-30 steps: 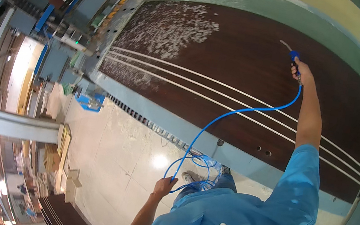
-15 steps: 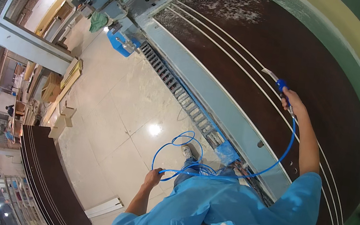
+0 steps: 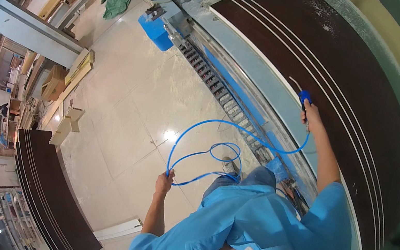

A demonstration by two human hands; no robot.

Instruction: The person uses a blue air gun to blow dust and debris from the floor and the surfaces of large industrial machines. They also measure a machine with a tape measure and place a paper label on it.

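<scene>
My right hand [image 3: 311, 115] is closed round a blue air blow gun [image 3: 305, 98], its thin bent metal nozzle pointing up and left over a dark brown panel [image 3: 371, 100]. Several pale lines run lengthwise along that panel, and whitish dust [image 3: 322, 11] lies at its far end. From the gun's base a blue air hose [image 3: 221, 122] arcs across to my left hand [image 3: 164, 182], which grips it. More of the hose hangs in loops between my left hand and my legs.
A slatted cable chain [image 3: 208, 74] runs along the machine bed's near side. Past it on the floor stands a blue container [image 3: 155, 33]. A second dark lined panel [image 3: 51, 190] stands at left, near wooden pieces [image 3: 68, 125]. A grey post [image 3: 33, 36] rises at far left.
My right hand has moved the blow gun left, nearer the panel's front edge. The hose between my hands has lifted into a wide arc. Less dust shows on the panel's far part.
</scene>
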